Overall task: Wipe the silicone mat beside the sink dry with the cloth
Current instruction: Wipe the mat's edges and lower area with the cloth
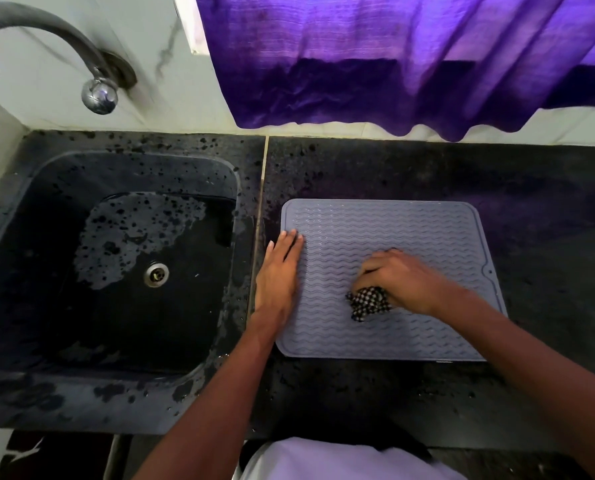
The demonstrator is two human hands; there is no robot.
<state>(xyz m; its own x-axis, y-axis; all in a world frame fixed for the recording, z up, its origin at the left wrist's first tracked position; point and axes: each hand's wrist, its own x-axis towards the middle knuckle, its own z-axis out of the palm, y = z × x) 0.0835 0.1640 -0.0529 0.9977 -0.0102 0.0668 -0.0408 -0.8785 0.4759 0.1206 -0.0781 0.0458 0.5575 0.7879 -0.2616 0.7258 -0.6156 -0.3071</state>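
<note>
A grey silicone mat (424, 233) with wavy ridges lies flat on the dark counter, just right of the sink. My right hand (398, 278) grips a bunched black-and-white checked cloth (368, 303) and presses it onto the middle of the mat. My left hand (278, 271) lies flat with straight fingers on the mat's left edge, holding it down. Most of the cloth is hidden under my right hand.
A dark, wet sink (46, 188) with a metal drain (156, 274) sits to the left. A curved metal tap (64, 39) comes out of the wall above it. A purple curtain (410, 64) hangs over the counter's (410, 168) back edge.
</note>
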